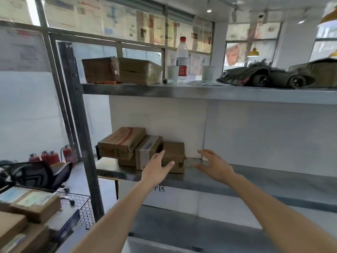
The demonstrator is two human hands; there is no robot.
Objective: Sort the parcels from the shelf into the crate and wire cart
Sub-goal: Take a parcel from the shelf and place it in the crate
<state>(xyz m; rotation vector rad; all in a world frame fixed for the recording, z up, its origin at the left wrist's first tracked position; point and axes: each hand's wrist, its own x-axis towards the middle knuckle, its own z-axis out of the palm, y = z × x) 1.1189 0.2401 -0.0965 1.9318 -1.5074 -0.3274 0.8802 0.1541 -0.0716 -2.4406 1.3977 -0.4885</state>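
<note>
Nearby, 2 taped boxes (127, 145) crowd the small parcel (175, 156) between both spread, empty hands.

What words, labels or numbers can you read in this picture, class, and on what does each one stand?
"中区": panel below the middle shelf.
Red bottle label: too blurred to read.
Print on the small brown box: too blurred.
Labels on the cart parcels: too blurred.
Papers on the window: too blurred.
</note>
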